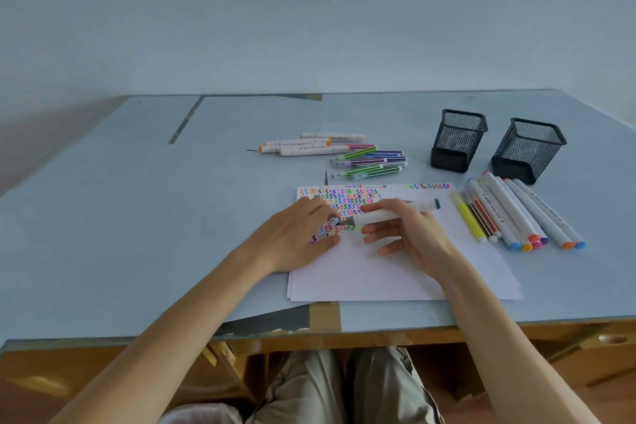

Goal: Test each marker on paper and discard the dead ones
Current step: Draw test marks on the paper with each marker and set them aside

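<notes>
My right hand (402, 231) grips a white marker (392, 213) with a dark green end, its tip touching the white paper (395, 272) just below rows of coloured squiggles. My left hand (303, 231) lies flat on the paper's left part, fingers straight, pressing it down. Several markers (516, 213) lie in a row to the right of the paper. Another group of white and striped markers (344, 153) lies behind the paper.
Two black mesh pen cups (457, 141) (528, 150) stand at the back right, nothing visible inside. The blue table (137, 217) has tape patches near its front edge (323, 317). My knees show below the table edge.
</notes>
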